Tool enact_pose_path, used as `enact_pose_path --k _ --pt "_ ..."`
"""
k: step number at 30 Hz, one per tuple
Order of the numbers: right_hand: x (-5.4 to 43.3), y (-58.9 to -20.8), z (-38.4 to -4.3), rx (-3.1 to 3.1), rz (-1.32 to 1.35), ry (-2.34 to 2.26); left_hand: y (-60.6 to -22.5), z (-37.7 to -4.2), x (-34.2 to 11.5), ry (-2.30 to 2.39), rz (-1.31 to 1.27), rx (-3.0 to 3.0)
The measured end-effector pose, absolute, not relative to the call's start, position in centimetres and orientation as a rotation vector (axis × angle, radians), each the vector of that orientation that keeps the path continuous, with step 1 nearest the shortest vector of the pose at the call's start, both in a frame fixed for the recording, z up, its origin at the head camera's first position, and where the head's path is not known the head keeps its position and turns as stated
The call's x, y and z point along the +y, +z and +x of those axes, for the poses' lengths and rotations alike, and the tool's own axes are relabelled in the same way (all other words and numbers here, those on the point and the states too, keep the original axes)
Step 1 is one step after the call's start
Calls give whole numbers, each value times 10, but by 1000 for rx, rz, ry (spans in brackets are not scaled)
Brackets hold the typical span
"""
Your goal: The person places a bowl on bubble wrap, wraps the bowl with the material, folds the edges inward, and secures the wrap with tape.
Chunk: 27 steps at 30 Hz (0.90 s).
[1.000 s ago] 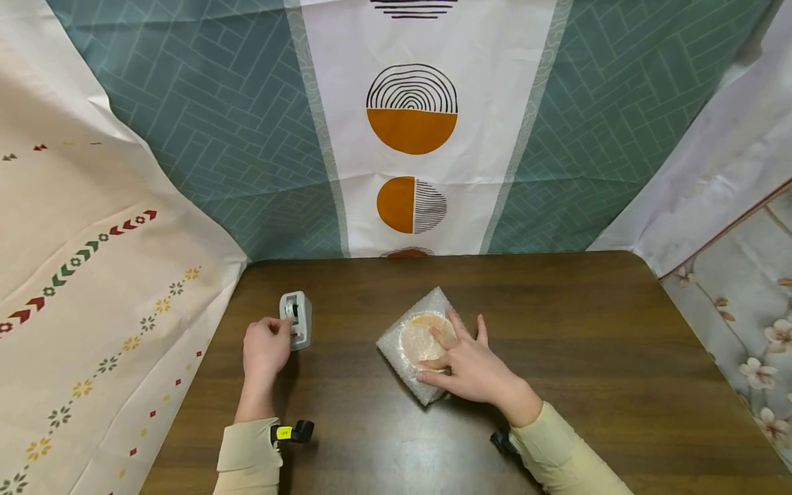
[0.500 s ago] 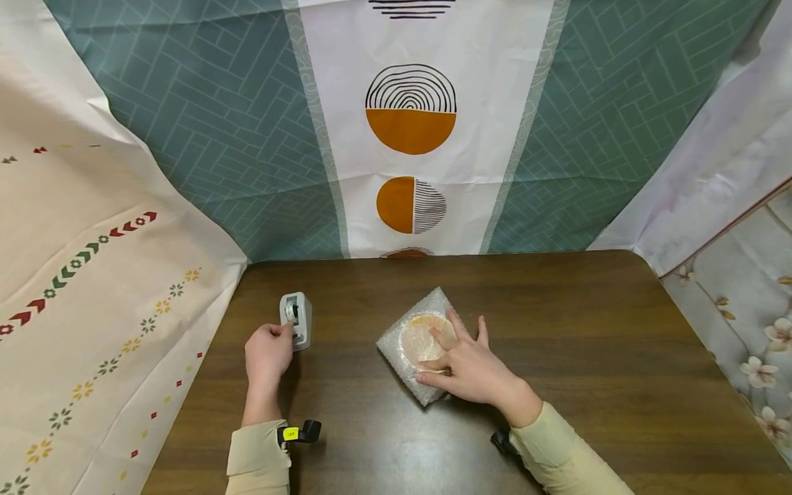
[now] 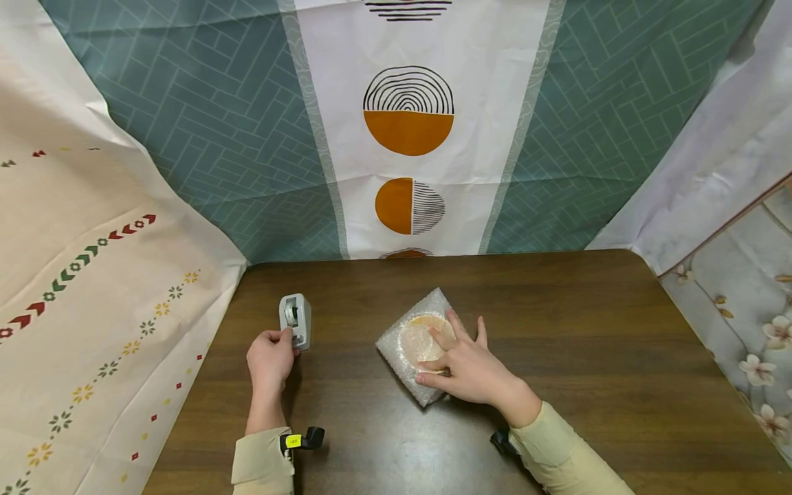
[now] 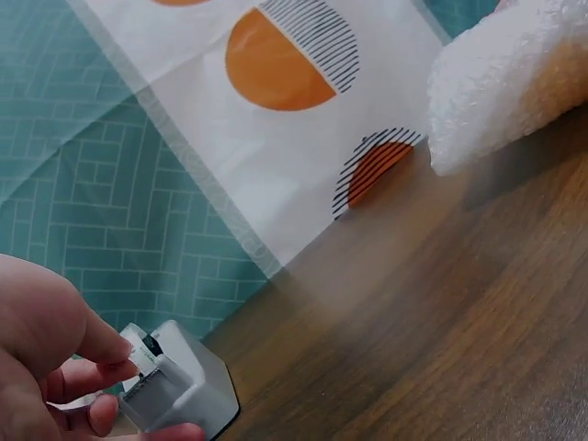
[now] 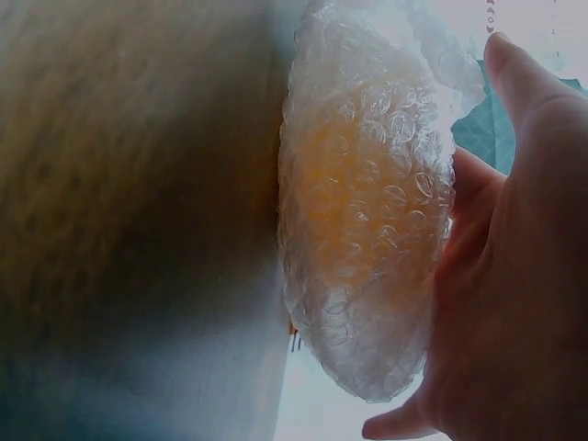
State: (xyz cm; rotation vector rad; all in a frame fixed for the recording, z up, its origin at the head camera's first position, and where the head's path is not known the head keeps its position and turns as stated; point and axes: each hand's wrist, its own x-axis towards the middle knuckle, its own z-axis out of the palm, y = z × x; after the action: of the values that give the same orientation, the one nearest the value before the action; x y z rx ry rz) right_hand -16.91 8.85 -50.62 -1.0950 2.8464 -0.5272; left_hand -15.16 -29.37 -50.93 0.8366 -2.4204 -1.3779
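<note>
A grey-white tape dispenser (image 3: pixel 304 311) stands at the left of the brown table. My left hand (image 3: pixel 272 359) is at its near end, where thumb and forefinger pinch the end of the tape (image 4: pixel 143 359) beside the cutter. In the left wrist view, other fingertips lie along the side of the dispenser (image 4: pixel 209 381). Near the table's middle lies a bubble-wrapped package (image 3: pixel 403 338) with a round, yellow-rimmed thing showing through. My right hand (image 3: pixel 475 370) rests on it with fingers spread. In the right wrist view the bubble wrap (image 5: pixel 367 197) bulges beside the palm.
The dark wooden table (image 3: pixel 588 330) runs back to a green and white cloth (image 3: pixel 495 137). Patterned cream cloth (image 3: pixel 93 309) hangs along the left side and floral cloth (image 3: pixel 742 330) along the right. Black wrist cameras (image 3: pixel 312 438) sit at both cuffs.
My left hand has drawn slightly toward me and to the right, along the tape dispenser to its near end. The right hand and the bubble-wrapped package have stayed in place.
</note>
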Motion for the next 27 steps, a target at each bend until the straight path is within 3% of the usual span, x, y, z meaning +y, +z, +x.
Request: enact_pose_path --k 27 --pt "88 -506 -168 2836 -1087 -510 -510 -132 -294 -1984 806 -2096"
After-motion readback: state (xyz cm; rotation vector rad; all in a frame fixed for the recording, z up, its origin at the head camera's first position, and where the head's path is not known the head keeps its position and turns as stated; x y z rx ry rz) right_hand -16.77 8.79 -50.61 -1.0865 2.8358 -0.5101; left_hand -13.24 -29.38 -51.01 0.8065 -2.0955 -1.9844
